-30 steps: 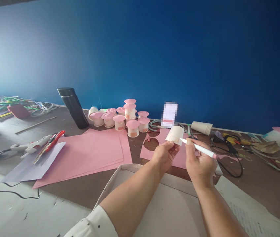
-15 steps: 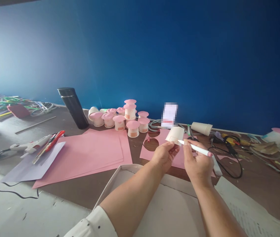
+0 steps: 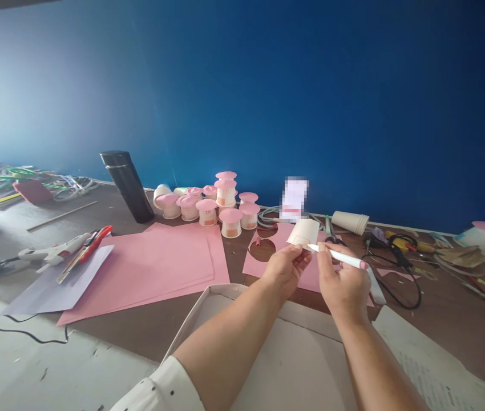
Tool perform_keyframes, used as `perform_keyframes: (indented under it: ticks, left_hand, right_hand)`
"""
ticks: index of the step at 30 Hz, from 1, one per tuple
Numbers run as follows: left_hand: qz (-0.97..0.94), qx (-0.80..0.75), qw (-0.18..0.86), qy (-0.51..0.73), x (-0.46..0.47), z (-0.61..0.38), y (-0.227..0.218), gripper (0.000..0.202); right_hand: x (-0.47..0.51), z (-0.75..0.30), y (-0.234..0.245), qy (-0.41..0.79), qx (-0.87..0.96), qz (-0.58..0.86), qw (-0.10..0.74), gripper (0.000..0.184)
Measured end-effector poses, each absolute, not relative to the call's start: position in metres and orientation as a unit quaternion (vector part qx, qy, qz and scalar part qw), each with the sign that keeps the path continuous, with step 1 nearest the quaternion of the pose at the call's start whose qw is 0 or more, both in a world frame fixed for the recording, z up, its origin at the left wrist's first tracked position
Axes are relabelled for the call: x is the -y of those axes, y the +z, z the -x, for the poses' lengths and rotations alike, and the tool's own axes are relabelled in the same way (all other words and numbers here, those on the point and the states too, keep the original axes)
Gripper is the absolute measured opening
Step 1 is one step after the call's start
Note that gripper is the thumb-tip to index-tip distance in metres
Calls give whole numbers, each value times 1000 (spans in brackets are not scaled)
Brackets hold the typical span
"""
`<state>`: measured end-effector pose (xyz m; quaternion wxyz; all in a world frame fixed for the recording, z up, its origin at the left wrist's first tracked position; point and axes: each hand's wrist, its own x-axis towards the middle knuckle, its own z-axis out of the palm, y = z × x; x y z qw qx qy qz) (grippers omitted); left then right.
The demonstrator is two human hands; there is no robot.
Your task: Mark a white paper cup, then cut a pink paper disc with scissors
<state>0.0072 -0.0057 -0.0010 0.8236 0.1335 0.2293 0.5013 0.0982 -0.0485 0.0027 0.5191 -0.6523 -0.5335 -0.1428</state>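
A white paper cup, turned upside down, is held near its rim by my left hand, thumb and fingers pinched on it. My right hand grips a white marker with a pink end. The marker's tip points left and meets the lower side of the cup, where a faint drawn outline shows. Beneath both hands lies pink paper with a round hole cut in it. Behind and to the left stand several decorated cups with pink paper tops and orange doors.
Pink sheets spread to the left, with a glue gun and a red cutter beside them. A black flask stands behind. Stacked cups and black cables lie right. A shallow box sits in front.
Almost nothing differs. The marker's tip has shifted very slightly on the cup; both hands keep their holds.
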Motion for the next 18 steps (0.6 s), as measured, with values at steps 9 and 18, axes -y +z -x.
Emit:
perform_keyframes:
  ticks: [9,18]
  left_hand:
    - [-134,-231,823,502,6,-7,-1,13]
    - [-129,-231,824,501,7,-6,2,13]
  right_hand:
    - [50,-98,4,-135,536,656,515,28]
    - [50,-99,3,-153,528,629,549,28]
